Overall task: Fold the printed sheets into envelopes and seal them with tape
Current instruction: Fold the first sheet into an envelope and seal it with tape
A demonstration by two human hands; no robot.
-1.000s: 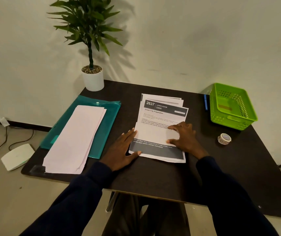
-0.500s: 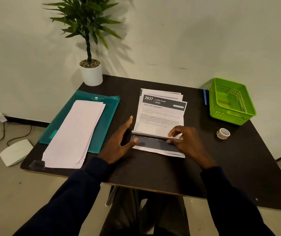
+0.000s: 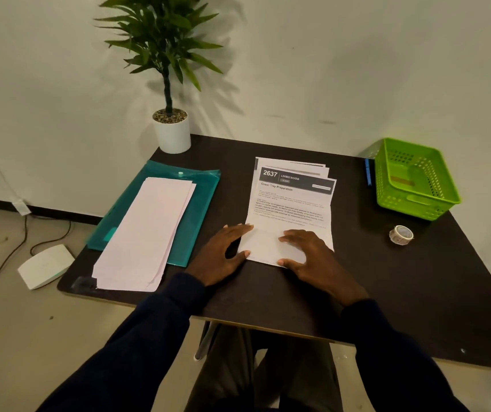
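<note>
- Far L: pale sheets (image 3: 146, 236) stacked on a teal folder (image 3: 201, 203), well apart from the work.
- L hand (image 3: 222, 254): flat, fingers straight, gripping nothing, pressing the flap's left edge.
- Centre: printed sheet (image 3: 291, 209) lay on the tabletop (image 3: 268, 298), long axis pointing away from the person, near end folded up w/ blank side showing. Header read "2637 | LIVING ROOM", title "Guest Tray Preparation".
- R hand (image 3: 309, 257): flat on the flap, holding nothing.
- Tape roll (image 3: 401, 234): off to the R, nearer the R hand.

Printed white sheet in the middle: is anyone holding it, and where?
Nothing is gripped. The left hand and right hand press flat on the folded bottom flap of the white printed sheet.
</note>
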